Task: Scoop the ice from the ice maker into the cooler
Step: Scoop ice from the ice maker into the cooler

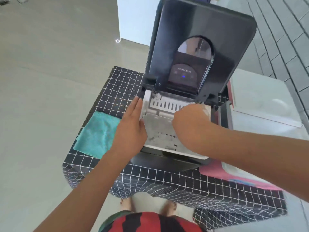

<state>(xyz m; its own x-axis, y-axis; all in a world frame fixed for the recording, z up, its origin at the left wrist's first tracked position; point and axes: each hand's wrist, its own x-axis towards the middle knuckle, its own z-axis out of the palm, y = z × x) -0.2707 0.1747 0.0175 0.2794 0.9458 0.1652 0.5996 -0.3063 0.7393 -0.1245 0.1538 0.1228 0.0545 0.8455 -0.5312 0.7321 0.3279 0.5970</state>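
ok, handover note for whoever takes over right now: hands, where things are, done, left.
Left hand: flat, fingers straight, against the ice maker's left side.
Right hand: reaching into the open top at the back right; its fingers are hidden, so grip unknown.
Lid is up. Ice lies in the basket. Cooler stands right of the machine, white lid apparently closed.
Done: lid opened. Left: scoop the ice into the cooler; no scoop visible.

Head camera looks steeply down, close over the ice maker (173, 131).
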